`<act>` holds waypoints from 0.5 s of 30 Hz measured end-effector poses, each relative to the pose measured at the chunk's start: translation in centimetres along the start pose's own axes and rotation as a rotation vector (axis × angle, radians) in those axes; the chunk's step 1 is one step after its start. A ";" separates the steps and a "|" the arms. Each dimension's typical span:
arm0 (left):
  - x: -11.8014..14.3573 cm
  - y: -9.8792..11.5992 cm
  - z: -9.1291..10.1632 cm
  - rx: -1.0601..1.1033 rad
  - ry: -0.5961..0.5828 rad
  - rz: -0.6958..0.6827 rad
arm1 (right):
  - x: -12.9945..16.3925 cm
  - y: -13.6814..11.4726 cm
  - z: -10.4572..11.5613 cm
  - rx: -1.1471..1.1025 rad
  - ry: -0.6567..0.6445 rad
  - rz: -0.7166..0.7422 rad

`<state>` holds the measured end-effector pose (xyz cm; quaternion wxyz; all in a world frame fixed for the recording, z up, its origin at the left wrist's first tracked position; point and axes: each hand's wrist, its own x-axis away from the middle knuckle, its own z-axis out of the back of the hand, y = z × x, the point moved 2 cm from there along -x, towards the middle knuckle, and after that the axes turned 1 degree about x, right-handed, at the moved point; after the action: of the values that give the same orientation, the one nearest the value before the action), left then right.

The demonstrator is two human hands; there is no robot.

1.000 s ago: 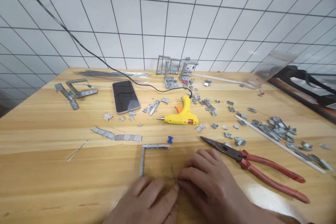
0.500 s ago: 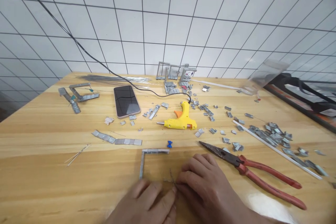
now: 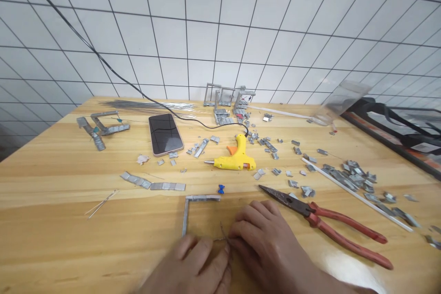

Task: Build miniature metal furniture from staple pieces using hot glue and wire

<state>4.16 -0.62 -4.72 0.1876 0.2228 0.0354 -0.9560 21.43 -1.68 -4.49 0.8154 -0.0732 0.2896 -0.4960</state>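
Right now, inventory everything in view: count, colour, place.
Twisted wire: one, brown, at fingertips
Angled strip: one, grey, front centre
Bow: one, blue, centre
Pliers: one, red handles, right
Glue gun: one, yellow, centre
Cord: one, black, left
Phone: one, black, left
Flat strips: two, grey, left
Metal pieces: many, grey, scattered
Rods: two, white, right, back
Frames: several, grey, back, left
Wires: one bundle, few loose, silvery, left
Scrap: one, pale, left
Container: one, clear, right
Bulky item: one, black, right
Table: one, wooden, below
Tiled wall: one, white, behind
Left hand: one, bare, front
Right hand: one, bare, front
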 end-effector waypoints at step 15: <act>-0.4 -2.1 3.0 0.218 0.123 0.038 | -0.2 1.0 2.5 -0.057 0.089 -0.046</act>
<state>2.45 1.03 -1.90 0.1780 0.3005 -0.0616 -0.9350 23.49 -1.43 -2.75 0.7875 -0.0812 0.3379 -0.5090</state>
